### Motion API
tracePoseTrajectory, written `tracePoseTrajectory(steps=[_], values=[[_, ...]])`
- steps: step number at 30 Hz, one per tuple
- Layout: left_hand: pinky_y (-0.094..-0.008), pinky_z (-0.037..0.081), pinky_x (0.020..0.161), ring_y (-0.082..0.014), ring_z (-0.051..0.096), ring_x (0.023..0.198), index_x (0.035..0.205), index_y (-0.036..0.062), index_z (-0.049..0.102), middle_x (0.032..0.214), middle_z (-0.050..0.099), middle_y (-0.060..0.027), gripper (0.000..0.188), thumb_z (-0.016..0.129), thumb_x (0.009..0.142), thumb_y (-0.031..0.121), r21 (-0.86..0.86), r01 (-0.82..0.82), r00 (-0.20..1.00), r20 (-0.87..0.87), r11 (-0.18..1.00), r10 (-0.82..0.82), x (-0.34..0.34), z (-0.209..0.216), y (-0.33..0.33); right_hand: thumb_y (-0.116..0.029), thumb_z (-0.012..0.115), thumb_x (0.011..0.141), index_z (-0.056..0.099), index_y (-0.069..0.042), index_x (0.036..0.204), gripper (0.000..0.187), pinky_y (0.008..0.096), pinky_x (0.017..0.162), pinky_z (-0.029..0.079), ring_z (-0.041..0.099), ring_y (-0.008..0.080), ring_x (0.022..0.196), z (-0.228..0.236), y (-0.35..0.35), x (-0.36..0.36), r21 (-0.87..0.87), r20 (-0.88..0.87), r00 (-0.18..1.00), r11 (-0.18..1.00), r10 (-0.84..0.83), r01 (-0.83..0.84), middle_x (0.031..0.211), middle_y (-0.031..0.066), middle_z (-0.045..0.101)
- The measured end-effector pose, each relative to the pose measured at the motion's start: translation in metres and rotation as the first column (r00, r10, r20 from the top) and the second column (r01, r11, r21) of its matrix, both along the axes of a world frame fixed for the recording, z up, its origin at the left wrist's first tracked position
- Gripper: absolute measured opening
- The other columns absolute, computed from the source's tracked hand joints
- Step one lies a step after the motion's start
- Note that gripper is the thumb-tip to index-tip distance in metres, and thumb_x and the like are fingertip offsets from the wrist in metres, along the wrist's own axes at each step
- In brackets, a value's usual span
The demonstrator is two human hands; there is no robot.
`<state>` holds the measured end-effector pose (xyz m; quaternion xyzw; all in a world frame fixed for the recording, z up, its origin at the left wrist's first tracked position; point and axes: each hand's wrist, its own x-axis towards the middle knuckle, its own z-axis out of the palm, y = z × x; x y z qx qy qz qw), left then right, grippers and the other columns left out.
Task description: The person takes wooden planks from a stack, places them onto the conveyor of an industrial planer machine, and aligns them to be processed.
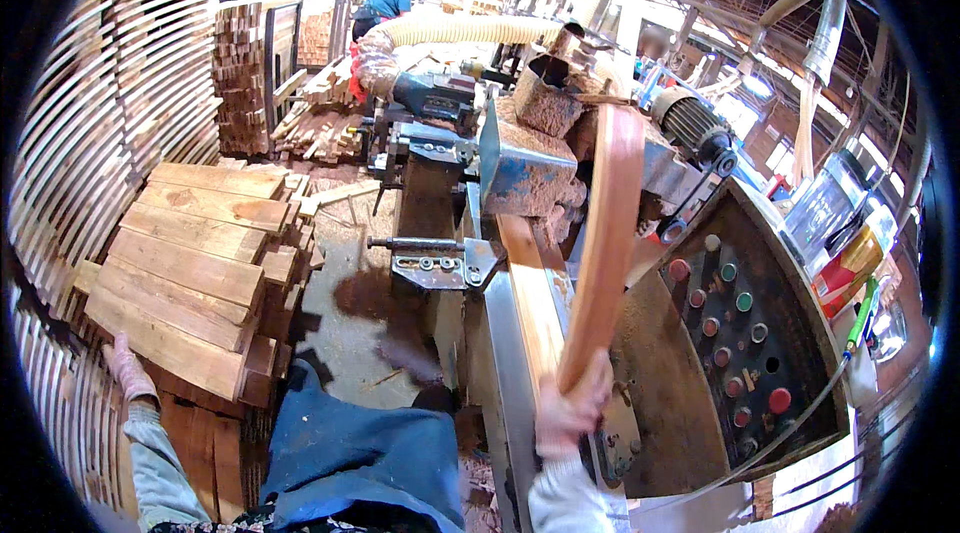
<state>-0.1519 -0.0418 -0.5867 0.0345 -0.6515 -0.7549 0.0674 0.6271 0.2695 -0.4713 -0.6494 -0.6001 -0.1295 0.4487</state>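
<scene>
My right hand [575, 405] grips the lower end of a long reddish-brown board [612, 223]. The board stands steeply up in front of the machine, its top leaning slightly right. Beneath it, a paler board [533, 298] lies on the machine's metal infeed bed [508, 413], running under the blue, sawdust-covered housing [525, 163]. At the left, my left hand [130, 370] is at the near left corner of a stack of boards [190, 278]. Its fingers look apart, touching or nearly touching the nearest top board; the palm side is hidden.
A control panel with coloured buttons [735, 333] sits right of the bed. An electric motor [690, 123] and a ribbed cream hose [460, 30] are farther back. Slatted wood stacks [110, 83] wall the left side. Another person [388, 1] in blue works in the background.
</scene>
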Motion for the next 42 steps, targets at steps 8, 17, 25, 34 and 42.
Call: tracePoseTrajectory(steps=[8,17,25,34,42], values=[[-0.0423,0.047,0.113,-0.031,0.062,0.127,0.144,-0.006,0.061,0.144,0.065,-0.0151,0.064,0.072,0.1,0.039,0.133,0.384,0.904,0.145,0.914,-0.401,-0.105,-0.019,-0.04,-0.051,0.085,0.076,0.045,-0.025,0.163,0.099,0.0524,0.104,0.051,0.061,0.0424,0.124,-0.017,0.094,-0.049,-0.24,0.072,0.994,0.969,0.081,-0.062,0.149,0.0182,0.057],[-0.0446,0.051,0.109,-0.0285,0.065,0.123,0.144,-0.0018,0.062,0.14,0.066,-0.0144,0.056,0.073,0.099,0.031,0.241,0.422,0.887,0.088,0.874,-0.453,-0.104,-0.023,0.039,-0.036,0.092,0.063,0.058,-0.016,0.148,0.094,0.0517,0.1,0.054,0.064,0.0417,0.115,0.02,-0.158,0.047,-0.454,0.212,0.956,0.886,0.205,-0.089,0.138,0.0174,0.062],[-0.0436,0.031,0.127,-0.027,0.048,0.147,0.16,0.001,0.047,0.162,0.052,-0.0105,0.073,0.067,0.103,0.04,0.331,0.544,0.788,0.114,0.771,-0.605,-0.11,-0.039,0.06,-0.029,0.085,0.073,0.068,-0.013,0.133,0.065,0.0489,0.097,0.055,0.066,0.0389,0.107,0.021,-0.124,0.056,-0.43,0.383,0.841,0.879,0.382,-0.203,0.119,0.0173,0.069],[-0.0444,0.052,0.112,-0.0237,0.064,0.127,0.143,0.0057,0.063,0.137,0.069,-0.0087,0.046,0.068,0.105,0.031,0.584,0.759,0.412,-0.088,0.288,-0.907,0.173,0.102,0.159,-0.032,0.077,0.088,0.07,-0.015,0.132,0.048,0.0491,0.092,0.053,0.066,0.0396,0.108,0.022,0.065,-0.023,-0.448,0.341,0.832,0.854,0.437,-0.265,0.121,0.0135,0.072],[-0.0427,0.061,0.091,-0.0269,0.073,0.098,0.129,-0.0011,0.068,0.113,0.075,-0.0119,0.05,0.084,0.089,0.025,0.558,0.813,0.109,0.133,0.165,-0.985,0.463,0.167,0.278,-0.052,0.092,0.067,0.054,-0.008,0.152,0.103,0.0525,0.117,0.043,0.05,0.0494,0.14,0.123,-0.098,-0.081,-0.636,0.372,0.643,0.689,0.67,-0.349,0.152,0.0333,0.052]])
